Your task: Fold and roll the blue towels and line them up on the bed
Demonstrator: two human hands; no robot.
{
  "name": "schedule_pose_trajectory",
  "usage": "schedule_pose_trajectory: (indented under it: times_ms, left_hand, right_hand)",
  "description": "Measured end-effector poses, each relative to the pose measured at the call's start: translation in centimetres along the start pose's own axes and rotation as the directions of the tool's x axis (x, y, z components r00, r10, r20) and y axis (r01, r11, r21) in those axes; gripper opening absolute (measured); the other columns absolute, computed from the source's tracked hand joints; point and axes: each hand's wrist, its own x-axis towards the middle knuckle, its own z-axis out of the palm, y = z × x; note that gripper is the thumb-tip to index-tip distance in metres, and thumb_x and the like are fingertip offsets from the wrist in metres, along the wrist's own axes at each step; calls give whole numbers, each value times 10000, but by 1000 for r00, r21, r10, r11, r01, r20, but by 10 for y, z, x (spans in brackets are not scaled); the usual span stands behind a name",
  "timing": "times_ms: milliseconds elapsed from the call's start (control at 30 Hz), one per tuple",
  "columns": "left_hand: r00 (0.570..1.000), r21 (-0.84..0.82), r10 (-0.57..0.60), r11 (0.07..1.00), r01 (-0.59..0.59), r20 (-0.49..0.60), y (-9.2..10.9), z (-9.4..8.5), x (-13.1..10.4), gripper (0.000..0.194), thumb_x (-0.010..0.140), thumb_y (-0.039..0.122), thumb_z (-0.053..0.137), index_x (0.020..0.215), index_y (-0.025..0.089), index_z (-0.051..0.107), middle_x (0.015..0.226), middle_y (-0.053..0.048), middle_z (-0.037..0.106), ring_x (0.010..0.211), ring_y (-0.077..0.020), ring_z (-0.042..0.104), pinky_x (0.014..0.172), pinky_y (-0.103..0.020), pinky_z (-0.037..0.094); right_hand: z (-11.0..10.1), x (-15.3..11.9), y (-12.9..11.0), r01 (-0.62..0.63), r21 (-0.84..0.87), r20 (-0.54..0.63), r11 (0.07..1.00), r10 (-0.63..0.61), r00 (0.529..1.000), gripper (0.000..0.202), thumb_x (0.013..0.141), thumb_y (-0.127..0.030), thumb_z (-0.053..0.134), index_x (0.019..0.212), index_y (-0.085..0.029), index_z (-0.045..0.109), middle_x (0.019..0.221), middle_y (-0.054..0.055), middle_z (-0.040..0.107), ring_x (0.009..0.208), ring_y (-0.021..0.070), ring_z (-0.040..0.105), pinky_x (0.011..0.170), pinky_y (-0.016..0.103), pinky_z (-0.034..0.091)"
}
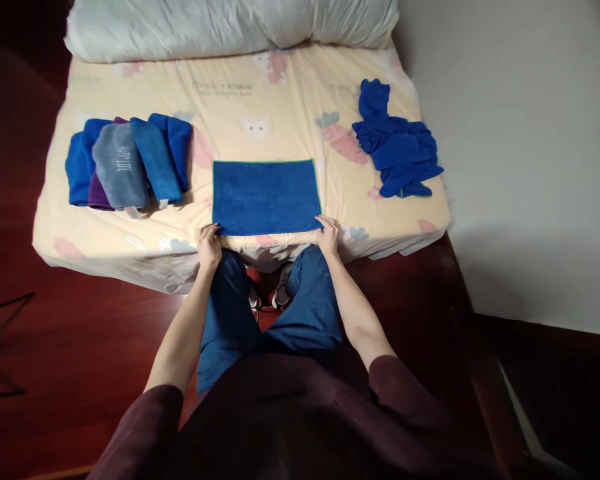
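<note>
blue cloth [267,197] lying flat, near edge of the bed [290,137], left hand [210,247] and right hand [329,235], each grip pinched on a corner

So a dark maroon top [260,433] is worn, with a thin dark streak seen across the front (crease or print, can't really be told). The sleeves [153,420] are cut short, ending roughly round the elbow, so the forearms [183,330] are left bare, same for the left hand [210,246] and right hand [329,236]. Blue trousers [225,313] are worn too, kinda creased. Greyish shoes [281,291] with paler bits can be spotted, partly hidden tho.
</note>
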Motion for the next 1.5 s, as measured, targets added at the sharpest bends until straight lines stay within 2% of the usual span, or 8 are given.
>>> schedule_pose_trajectory:
  times_ms: [267,467,567,800,1000,1133,1267,1500]
  left_hand:
    - [999,49,-31,998,33,-36,5,-10,-6,354,853,116,436,1047,220,713,1050,-114,696,1166,-289,601,1048,-467,529]
    - [1000,23,0,1000,0,-31,5,-15,-12,328,854,135,437,1032,214,700,1086,-128,686,1165,-281,615,1056,-461,524]
    - [999,-21,-18,1000,17,-39,3,-13,-8,335,842,139,438,1038,212,700,1138,-119,703,1165,-260,643,1074,-439,520]
    - [995,-109,-86,990,92,58,-2,-6,1,323,853,197,461,1073,188,698,1184,-119,748,1086,-234,702,1013,-404,553]
    - [992,-100,-114,988,118,47,-8,-7,0,311,865,201,482,1079,193,708,1148,-114,760,1016,-215,709,965,-366,554]
    - [991,-126,-136,983,135,1,-11,-7,0,271,922,242,471,1071,194,692,1056,-101,770,922,-203,718,905,-338,552]
    - [978,-133,-199,973,190,-65,-11,-3,3,214,944,303,508,1062,204,657,967,-93,756,861,-204,705,842,-317,538]
    - [965,-88,-246,967,238,-94,-8,1,6,166,981,315,470,1023,214,595,946,-86,708,911,-224,685,872,-328,497]
  right_hand:
    - [-16,-13,-5,-16,66,17,998,15,1000,535,752,-14,445,1143,-175,774,1165,113,760,1167,265,663,1116,451,492]
    - [-30,-32,-9,-12,111,-20,994,14,1000,480,743,-47,467,1087,-173,777,1123,115,763,1118,264,676,1071,423,522]
    - [-27,-30,-10,-35,162,-26,986,40,999,501,728,-50,454,1085,-173,782,1127,101,771,1098,245,692,1046,399,539]
    - [-13,-16,-5,-62,290,49,955,50,998,645,618,-41,438,1155,-141,781,1131,86,786,1077,212,725,1059,370,541]
    - [-14,-15,1,-183,327,112,927,154,982,469,721,-110,457,1045,-128,797,1109,112,791,957,221,738,912,354,587]
    - [-12,-13,3,-204,349,60,915,196,979,383,805,-184,509,1073,-123,776,1107,122,787,848,207,716,839,346,592]
    - [-7,-10,6,-228,358,-7,906,247,969,306,864,-334,608,1034,-121,749,955,115,769,759,204,671,748,333,583]
    - [-7,-12,10,-194,306,-43,932,216,975,389,925,-522,599,704,-207,544,625,-39,485,616,139,482,627,252,474]
